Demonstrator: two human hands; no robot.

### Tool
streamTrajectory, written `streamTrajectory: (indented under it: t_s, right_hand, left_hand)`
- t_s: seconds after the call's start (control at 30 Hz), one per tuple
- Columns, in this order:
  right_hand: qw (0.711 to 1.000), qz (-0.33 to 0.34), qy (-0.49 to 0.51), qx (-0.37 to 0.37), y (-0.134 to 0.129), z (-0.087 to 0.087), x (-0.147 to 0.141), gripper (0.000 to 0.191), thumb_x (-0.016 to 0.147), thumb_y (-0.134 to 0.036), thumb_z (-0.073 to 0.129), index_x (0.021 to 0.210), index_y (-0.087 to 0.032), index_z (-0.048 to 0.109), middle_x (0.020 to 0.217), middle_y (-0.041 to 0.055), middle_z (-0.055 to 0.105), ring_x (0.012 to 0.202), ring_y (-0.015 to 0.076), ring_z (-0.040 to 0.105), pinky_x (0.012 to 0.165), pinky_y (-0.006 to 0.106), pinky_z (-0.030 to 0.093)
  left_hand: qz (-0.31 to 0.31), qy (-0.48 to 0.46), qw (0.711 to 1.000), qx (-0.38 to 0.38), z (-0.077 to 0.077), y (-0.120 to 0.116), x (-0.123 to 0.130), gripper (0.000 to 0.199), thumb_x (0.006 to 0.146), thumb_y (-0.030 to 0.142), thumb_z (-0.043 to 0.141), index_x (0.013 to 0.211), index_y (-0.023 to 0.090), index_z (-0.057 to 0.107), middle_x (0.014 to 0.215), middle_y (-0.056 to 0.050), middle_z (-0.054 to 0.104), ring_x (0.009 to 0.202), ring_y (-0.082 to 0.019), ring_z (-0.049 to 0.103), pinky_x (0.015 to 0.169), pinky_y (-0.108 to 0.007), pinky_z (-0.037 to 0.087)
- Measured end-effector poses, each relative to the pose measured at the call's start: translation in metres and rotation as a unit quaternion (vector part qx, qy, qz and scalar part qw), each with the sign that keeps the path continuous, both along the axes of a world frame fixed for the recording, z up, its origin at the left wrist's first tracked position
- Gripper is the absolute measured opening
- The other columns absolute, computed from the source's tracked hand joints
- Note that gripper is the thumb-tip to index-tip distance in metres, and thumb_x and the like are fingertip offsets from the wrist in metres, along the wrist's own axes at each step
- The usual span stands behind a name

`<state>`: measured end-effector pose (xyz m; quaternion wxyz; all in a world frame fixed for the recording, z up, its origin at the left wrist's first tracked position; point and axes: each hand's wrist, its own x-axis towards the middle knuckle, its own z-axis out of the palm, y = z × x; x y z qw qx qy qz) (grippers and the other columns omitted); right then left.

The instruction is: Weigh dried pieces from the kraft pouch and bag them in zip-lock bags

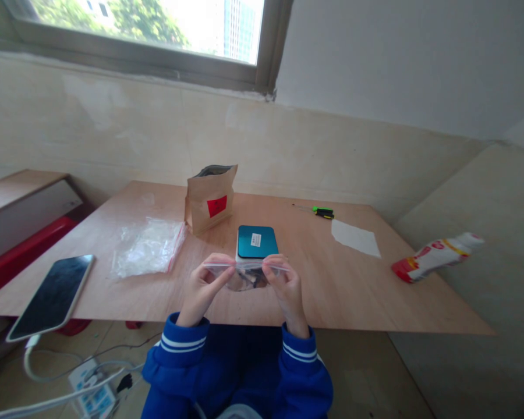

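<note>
My left hand (207,285) and my right hand (288,288) pinch the two ends of the top edge of a small clear zip bag (247,280). Something dark shows inside the bag, too small to make out. Just behind the bag lies a teal square box (257,241) with a white label on its top. Farther back, to the left, a brown paper bag (209,201) with a red label stands upright, its top open.
On the left are clear plastic bags (151,247) and a phone (55,297) with a cable at the table's edge. Screwdrivers (323,213), a white paper (356,237) and a red and white bottle (436,256) are to the right.
</note>
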<state>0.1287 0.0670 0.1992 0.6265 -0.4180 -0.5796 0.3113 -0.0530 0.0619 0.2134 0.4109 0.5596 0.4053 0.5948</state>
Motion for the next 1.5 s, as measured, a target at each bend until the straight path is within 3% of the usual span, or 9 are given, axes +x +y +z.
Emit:
streamTrajectory:
  t_s: [0.27, 0.43, 0.67, 1.07, 1.27, 1.5]
  right_hand:
    - [0.999, -0.028, -0.027, 0.014, -0.0028, 0.0003, -0.0004, 0.009, 0.081, -0.026, 0.068, 0.074, -0.020, 0.067, 0.081, 0.0020, 0.063, 0.084, 0.0166, 0.058, 0.081, 0.032, 0.046]
    - [1.000, -0.020, 0.017, 0.009, -0.0017, -0.0010, -0.0048, 0.008, 0.081, -0.025, 0.068, 0.075, -0.020, 0.067, 0.080, 0.0014, 0.062, 0.083, 0.0160, 0.059, 0.079, 0.031, 0.047]
    - [0.994, 0.066, 0.073, -0.041, 0.0002, -0.0039, -0.0046, 0.010, 0.078, -0.028, 0.071, 0.085, -0.022, 0.069, 0.088, 0.0017, 0.065, 0.087, 0.0164, 0.062, 0.079, 0.030, 0.050]
    - [0.997, 0.045, 0.053, -0.027, 0.0018, -0.0049, -0.0026, 0.005, 0.079, -0.025, 0.071, 0.075, -0.022, 0.069, 0.082, 0.0009, 0.064, 0.084, 0.0157, 0.061, 0.079, 0.029, 0.048]
    - [0.998, 0.043, 0.033, -0.011, 0.0035, -0.0085, -0.0004, 0.004, 0.080, -0.025, 0.070, 0.077, -0.023, 0.069, 0.083, 0.0010, 0.063, 0.086, 0.0159, 0.060, 0.081, 0.030, 0.047]
    - [0.999, 0.028, 0.025, -0.002, 0.0025, -0.0090, 0.0003, 0.005, 0.080, -0.025, 0.070, 0.076, -0.022, 0.068, 0.084, 0.0018, 0.061, 0.086, 0.0165, 0.059, 0.080, 0.031, 0.047]
  left_hand:
    - [0.045, 0.024, 0.998, -0.024, 0.0006, -0.0003, 0.0018, 0.015, 0.075, 0.032, 0.072, 0.077, 0.017, 0.072, 0.081, -0.004, 0.072, 0.078, -0.016, 0.066, 0.070, -0.025, 0.052]
    - [0.074, 0.023, 0.996, -0.037, 0.0010, -0.0011, 0.0055, 0.016, 0.076, 0.033, 0.072, 0.081, 0.018, 0.072, 0.082, -0.003, 0.073, 0.078, -0.016, 0.068, 0.070, -0.024, 0.052]
    - [0.038, 0.023, 0.999, -0.027, 0.0029, -0.0025, 0.0049, 0.015, 0.077, 0.032, 0.070, 0.079, 0.018, 0.071, 0.081, -0.002, 0.072, 0.077, -0.014, 0.067, 0.068, -0.022, 0.052]
    - [-0.030, 0.021, 0.999, -0.040, -0.0005, 0.0002, -0.0004, 0.016, 0.079, 0.032, 0.069, 0.088, 0.018, 0.072, 0.087, -0.003, 0.072, 0.083, -0.015, 0.067, 0.075, -0.024, 0.052]
    - [-0.027, 0.029, 0.999, -0.011, 0.0006, 0.0009, 0.0006, 0.012, 0.080, 0.029, 0.068, 0.081, 0.018, 0.071, 0.087, -0.004, 0.072, 0.086, -0.016, 0.067, 0.078, -0.026, 0.052]
    - [0.004, 0.042, 0.999, -0.003, -0.0001, 0.0010, 0.0042, 0.013, 0.079, 0.030, 0.069, 0.080, 0.017, 0.071, 0.083, -0.003, 0.071, 0.079, -0.015, 0.066, 0.072, -0.024, 0.052]
